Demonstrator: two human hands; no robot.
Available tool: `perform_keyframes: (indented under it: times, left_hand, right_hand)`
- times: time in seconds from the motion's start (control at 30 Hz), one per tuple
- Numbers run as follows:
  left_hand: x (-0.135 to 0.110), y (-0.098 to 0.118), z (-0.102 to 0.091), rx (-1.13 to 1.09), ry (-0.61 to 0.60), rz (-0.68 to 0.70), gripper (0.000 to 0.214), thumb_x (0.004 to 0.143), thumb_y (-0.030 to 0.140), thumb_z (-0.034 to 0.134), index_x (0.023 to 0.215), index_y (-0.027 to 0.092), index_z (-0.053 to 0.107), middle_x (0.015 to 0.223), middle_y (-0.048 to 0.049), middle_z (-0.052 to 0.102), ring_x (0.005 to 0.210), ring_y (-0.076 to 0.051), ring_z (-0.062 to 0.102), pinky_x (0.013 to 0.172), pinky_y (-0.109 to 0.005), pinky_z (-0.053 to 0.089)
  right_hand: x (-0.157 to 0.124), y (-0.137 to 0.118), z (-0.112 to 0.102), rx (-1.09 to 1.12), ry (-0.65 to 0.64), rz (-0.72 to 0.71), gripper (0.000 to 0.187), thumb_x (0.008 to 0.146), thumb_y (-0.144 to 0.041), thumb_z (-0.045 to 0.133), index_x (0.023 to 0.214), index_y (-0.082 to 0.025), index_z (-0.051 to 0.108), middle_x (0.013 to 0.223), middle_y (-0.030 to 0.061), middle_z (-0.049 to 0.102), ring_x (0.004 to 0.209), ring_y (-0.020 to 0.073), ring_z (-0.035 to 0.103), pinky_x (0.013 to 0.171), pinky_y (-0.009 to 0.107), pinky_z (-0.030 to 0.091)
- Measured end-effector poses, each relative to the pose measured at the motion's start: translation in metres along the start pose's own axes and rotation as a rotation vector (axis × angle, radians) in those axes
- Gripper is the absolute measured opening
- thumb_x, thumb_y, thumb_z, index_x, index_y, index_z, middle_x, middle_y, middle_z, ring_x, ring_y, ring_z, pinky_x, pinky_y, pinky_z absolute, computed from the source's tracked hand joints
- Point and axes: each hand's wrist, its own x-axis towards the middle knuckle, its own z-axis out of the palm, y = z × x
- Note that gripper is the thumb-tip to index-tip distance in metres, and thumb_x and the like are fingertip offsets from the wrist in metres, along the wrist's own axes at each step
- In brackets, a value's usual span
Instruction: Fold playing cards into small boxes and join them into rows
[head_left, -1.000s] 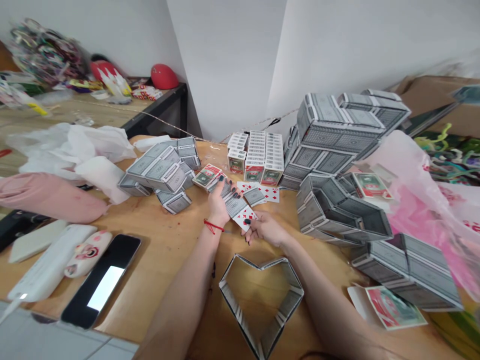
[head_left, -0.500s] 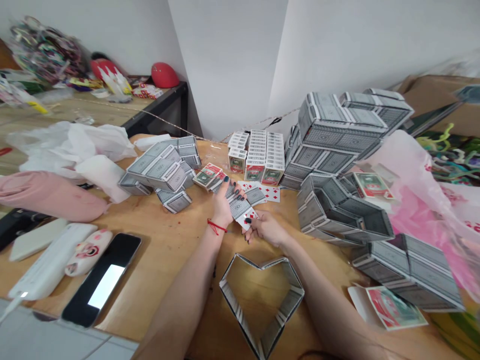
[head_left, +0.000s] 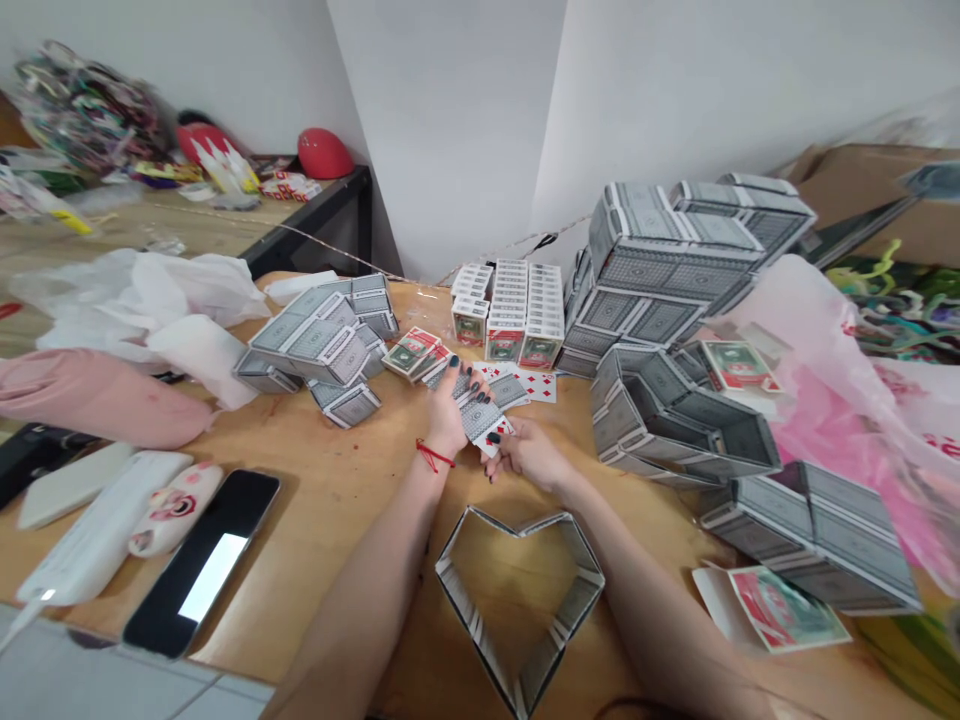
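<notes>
My left hand [head_left: 452, 410] is closed round a strip of grey-backed playing cards [head_left: 478, 418] at the middle of the table. At the strip's near end, my right hand [head_left: 529, 452] pinches a card whose face with red diamonds shows. Just beyond lie loose playing cards [head_left: 536, 385], some face up with diamonds, others back up. A red and green card box [head_left: 412, 352] sits beyond my left hand. Between my forearms stands a heart-shaped frame [head_left: 463, 615] made of joined cards, open at the top.
Card boxes [head_left: 506, 310] stand in rows at the back. Folded card structures [head_left: 307, 335] are at left, and a taller stack [head_left: 667, 260] rises at right, with another heart-shaped frame [head_left: 675, 415] before it. A phone [head_left: 202, 560] and a white power bank [head_left: 97, 530] lie front left.
The view has shifted slightly. My right fingers have moved a little at the near end of the card strip; my left hand keeps its hold.
</notes>
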Motion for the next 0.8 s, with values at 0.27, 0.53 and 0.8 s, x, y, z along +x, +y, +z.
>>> perform_keyframes:
  times: [0.27, 0.53, 0.8]
  left_hand:
    - [-0.0017, -0.0030, 0.0031, 0.057, -0.003, -0.026, 0.027, 0.076, 0.039, 0.052, 0.064, 0.017, 0.043, 0.051, 0.0047, 0.036, 0.043, -0.006, 0.038, 0.050, -0.020, 0.039]
    - [-0.0016, -0.0032, 0.0028, -0.001, -0.029, -0.034, 0.025, 0.076, 0.037, 0.053, 0.065, 0.016, 0.044, 0.051, 0.0049, 0.037, 0.042, -0.005, 0.040, 0.051, -0.021, 0.040]
    - [-0.0038, -0.0053, 0.0046, 0.026, -0.072, -0.006, 0.026, 0.076, 0.038, 0.053, 0.066, 0.016, 0.042, 0.052, 0.0051, 0.036, 0.043, -0.005, 0.039, 0.047, -0.019, 0.036]
  right_hand:
    - [0.0009, 0.0016, 0.0004, 0.063, 0.005, -0.010, 0.010, 0.065, -0.018, 0.052, 0.072, -0.017, 0.044, 0.058, 0.0008, 0.062, 0.043, 0.0110, 0.057, 0.042, 0.023, 0.048]
    - [0.0008, 0.0001, 0.0026, 0.032, 0.018, -0.032, 0.009, 0.065, -0.014, 0.048, 0.072, -0.017, 0.043, 0.055, -0.0010, 0.060, 0.041, 0.0112, 0.056, 0.041, 0.023, 0.048]
    - [-0.0004, 0.0016, 0.0030, 0.026, 0.047, -0.044, 0.008, 0.070, -0.021, 0.051, 0.070, -0.017, 0.045, 0.055, -0.0001, 0.061, 0.040, 0.0108, 0.056, 0.041, 0.023, 0.048]
